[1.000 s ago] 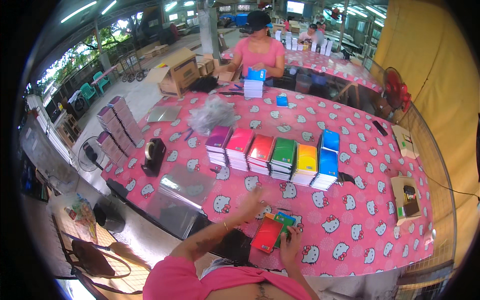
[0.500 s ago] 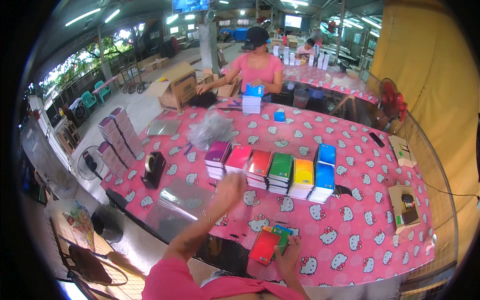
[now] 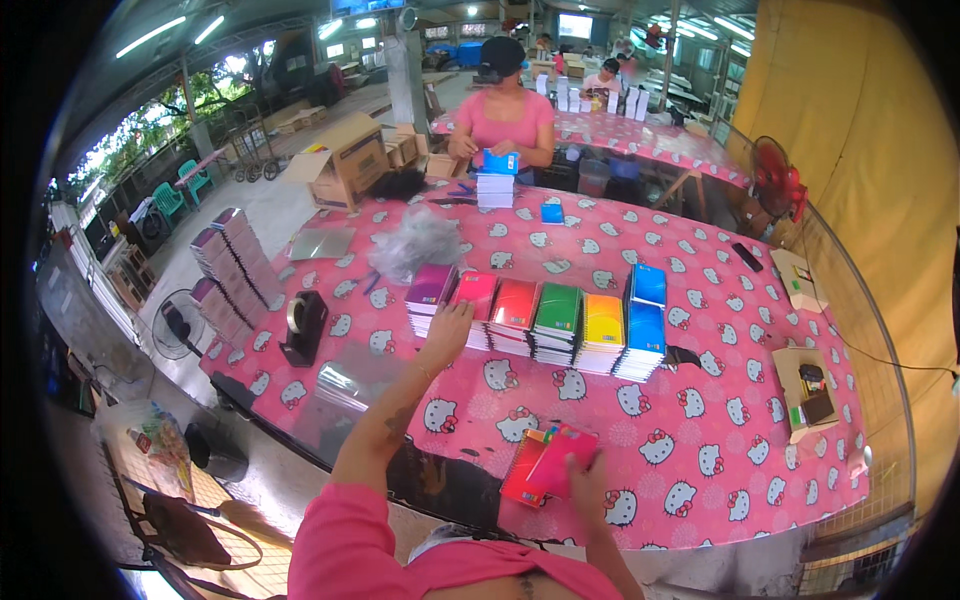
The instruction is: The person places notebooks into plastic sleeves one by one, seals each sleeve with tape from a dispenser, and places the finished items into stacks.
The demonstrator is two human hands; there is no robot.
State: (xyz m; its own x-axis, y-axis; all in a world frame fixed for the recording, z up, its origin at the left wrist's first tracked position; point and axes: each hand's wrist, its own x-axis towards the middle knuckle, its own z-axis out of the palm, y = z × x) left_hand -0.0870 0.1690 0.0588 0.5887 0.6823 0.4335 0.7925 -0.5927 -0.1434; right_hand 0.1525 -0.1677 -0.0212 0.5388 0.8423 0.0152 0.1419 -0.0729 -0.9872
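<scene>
My left hand reaches across the table to the near left edge of the pink notebook stack, its fingers stretched out and touching there. Just left of it stands the purple notebook stack. Near the table's front edge, my right hand grips a pink notebook by its right side, thumb on the cover. Beneath that pink notebook lies a spiral-bound red notebook, fanned out to the left. Small bits of yellow and green covers peek out at the top of this bundle.
Red, green, yellow and blue notebook stacks continue the row. Leftward are a tape dispenser, clear plastic sheets and crumpled plastic. Across the table a person handles blue notebooks.
A pink notebook now lies over the red and green ones in my right hand. My left hand has moved up and away onto the pink stack. The person opposite has drawn an arm in.
</scene>
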